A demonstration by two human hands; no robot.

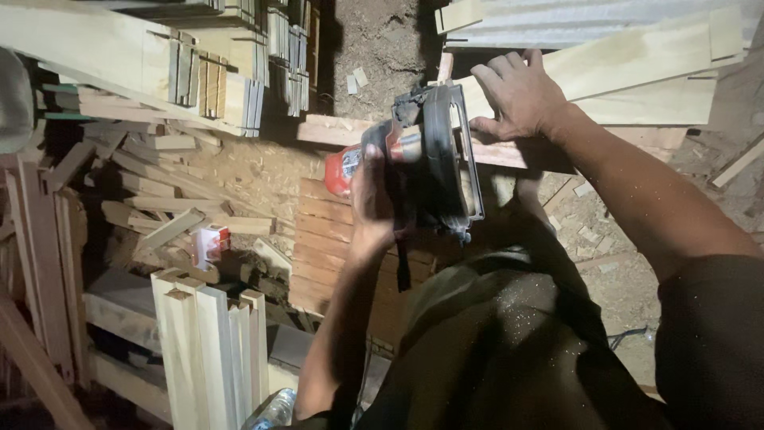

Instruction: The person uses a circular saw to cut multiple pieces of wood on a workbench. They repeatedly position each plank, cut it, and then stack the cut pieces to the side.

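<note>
1. Right now your left hand is closed around the handle of the circular saw, a red and black tool whose base plate sits on the wooden board.
2. Your right hand lies flat, fingers spread, pressing on that board just beside the saw; it grips nothing.
3. Pale planks lie behind the board, and stacked square posts stand lower left, well apart.

Saw – black, red; pale boards
</note>
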